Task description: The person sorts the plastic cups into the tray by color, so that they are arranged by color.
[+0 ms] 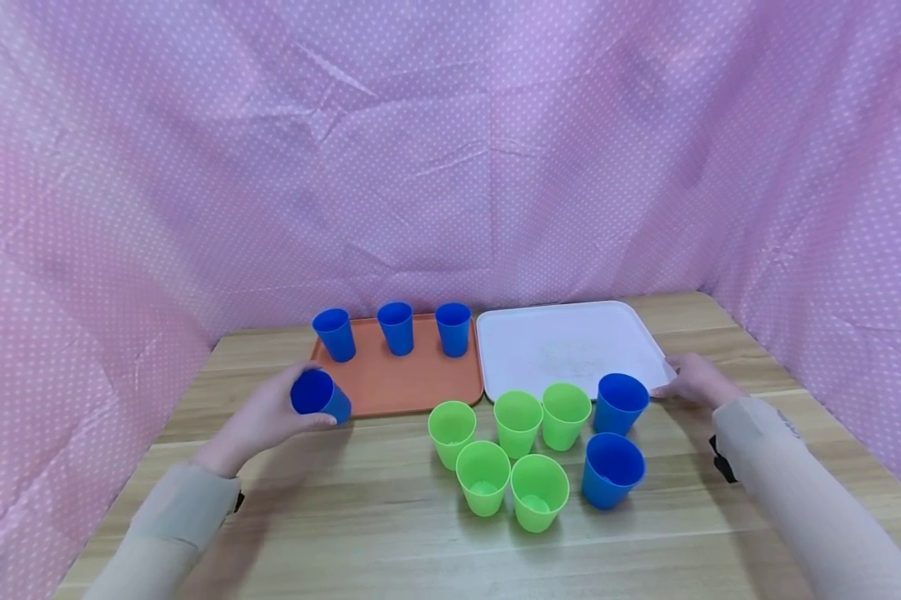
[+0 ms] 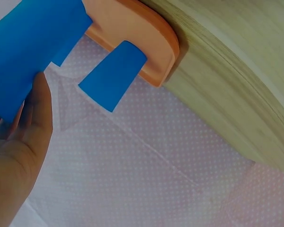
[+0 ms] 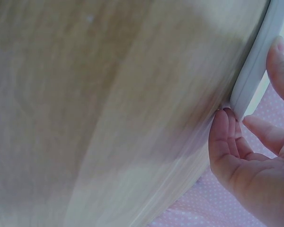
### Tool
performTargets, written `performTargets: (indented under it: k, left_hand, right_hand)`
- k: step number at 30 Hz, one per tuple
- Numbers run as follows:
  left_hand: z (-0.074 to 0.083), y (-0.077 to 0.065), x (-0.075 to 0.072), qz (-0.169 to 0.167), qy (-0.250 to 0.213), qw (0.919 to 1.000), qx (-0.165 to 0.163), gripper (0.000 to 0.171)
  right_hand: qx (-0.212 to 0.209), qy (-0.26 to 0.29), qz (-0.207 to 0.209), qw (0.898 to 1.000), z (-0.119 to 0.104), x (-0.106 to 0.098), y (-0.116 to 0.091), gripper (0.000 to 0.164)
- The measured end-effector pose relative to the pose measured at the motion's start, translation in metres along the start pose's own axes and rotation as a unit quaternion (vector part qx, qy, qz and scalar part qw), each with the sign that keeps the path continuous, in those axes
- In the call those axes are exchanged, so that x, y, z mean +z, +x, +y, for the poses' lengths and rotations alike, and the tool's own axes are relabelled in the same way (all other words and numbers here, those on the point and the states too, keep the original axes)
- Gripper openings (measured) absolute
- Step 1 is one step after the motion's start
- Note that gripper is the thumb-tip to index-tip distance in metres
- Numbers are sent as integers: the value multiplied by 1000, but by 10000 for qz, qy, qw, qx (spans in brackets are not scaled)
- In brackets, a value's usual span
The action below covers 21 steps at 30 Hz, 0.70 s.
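Note:
My left hand [image 1: 280, 410] grips a blue cup [image 1: 334, 403] round its side, at the front left corner of the orange tray [image 1: 401, 387]. In the left wrist view the fingers of the left hand [image 2: 26, 137] wrap the held cup [image 2: 33, 45]. Three more blue cups stand in a row along that tray's back edge, among them the left one [image 1: 336, 336]. My right hand [image 1: 696, 379] holds the white tray [image 1: 570, 337] by its front right corner. In the right wrist view the thumb lies over the tray's rim [image 3: 255, 61], with the other fingers around the corner.
In front of the trays, several green cups [image 1: 483, 479] stand close together on the wooden table [image 1: 330, 533]. Two blue cups stand to their right, one [image 1: 621, 403] behind the other [image 1: 612, 471]. A pink dotted cloth [image 1: 450, 167] hangs behind the table and along its sides.

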<state>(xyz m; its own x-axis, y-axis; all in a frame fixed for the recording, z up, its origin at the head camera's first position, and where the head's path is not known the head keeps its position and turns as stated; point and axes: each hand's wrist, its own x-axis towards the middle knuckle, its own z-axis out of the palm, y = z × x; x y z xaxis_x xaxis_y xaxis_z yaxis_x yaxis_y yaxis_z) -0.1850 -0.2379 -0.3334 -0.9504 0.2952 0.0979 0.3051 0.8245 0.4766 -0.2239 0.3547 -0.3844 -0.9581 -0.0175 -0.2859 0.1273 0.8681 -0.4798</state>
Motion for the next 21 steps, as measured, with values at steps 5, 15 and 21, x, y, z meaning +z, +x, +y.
performTargets:
  k: [5,15,21]
  left_hand:
    - [-4,15,4,60,-124,9999,-35,72]
    - [-16,39,8,1,-132,9998,-180,77]
    - [-24,50,9,55,125,9996,-232,77]
  right_hand:
    - [-23,-5,19,10000,2,0,2,82]
    - [-90,-104,30,9999,5,0,5,85]
    - [-100,-93,37,9999,6,0,4,86]
